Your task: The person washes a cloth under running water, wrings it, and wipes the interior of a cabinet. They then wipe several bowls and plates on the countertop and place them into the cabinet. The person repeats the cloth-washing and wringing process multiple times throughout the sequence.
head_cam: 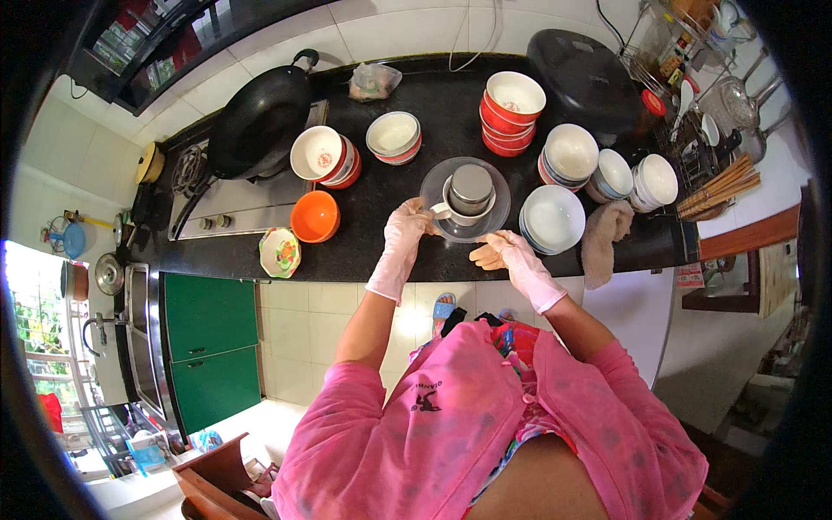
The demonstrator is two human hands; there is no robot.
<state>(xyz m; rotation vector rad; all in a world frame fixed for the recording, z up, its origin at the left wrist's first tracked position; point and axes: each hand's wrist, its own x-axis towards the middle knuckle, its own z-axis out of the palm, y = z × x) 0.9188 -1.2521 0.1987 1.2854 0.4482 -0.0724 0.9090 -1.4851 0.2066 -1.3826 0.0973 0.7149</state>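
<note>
On the dark countertop before me stands a clear round dish (448, 229), with a white handled cup (460, 217) in it. A small metal container (472, 182) sits in the cup's mouth. My left hand (406, 234), in a pale thin glove, has its fingers at the dish's left rim, close to the cup's handle, and appears to grip that rim. At the dish's front right edge is my right hand (510, 255), gloved too, with fingers spread and nothing in them. Whether its thumb touches the rim cannot be told.
Stacked red bowls (508, 138) stand behind the dish; white bowls (554, 220) and a beige cloth (604, 244) are to the right. On the left are more red bowls (325, 159), an orange bowl (315, 216) and a wok (260, 127) on the gas stove (260, 208).
</note>
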